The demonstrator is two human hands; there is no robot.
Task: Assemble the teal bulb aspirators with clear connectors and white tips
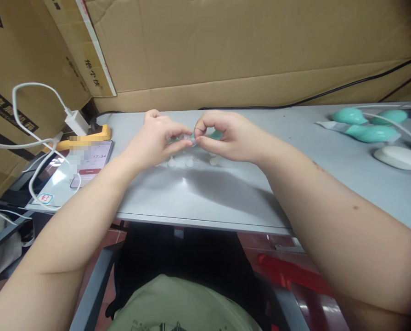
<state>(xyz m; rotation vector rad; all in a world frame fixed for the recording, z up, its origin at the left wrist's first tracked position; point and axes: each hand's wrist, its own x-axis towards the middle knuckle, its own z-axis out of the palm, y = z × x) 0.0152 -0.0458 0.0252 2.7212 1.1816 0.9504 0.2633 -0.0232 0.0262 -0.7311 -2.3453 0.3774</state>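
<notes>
Over the grey table (171,197), my left hand (159,137) and my right hand (228,135) meet at the fingertips. A small clear plastic piece (187,137) sits in the pinch of my left hand; its exact kind cannot be made out. My right thumb and index finger close at its right end, where a bit of teal shows. Just below the hands, small whitish translucent pieces lie on the table, among them a left one (171,162), a middle one (189,162) and a right one (214,160). Something teal (216,134) is partly hidden behind my right fingers.
At left lie a phone (97,158), a yellow-and-black device (104,133) and a white charger (76,123) with looping cables. Teal rounded objects (350,116) and a smooth white object (400,157) rest at right. Cardboard (243,46) walls the back; a black cable (315,95) runs along it.
</notes>
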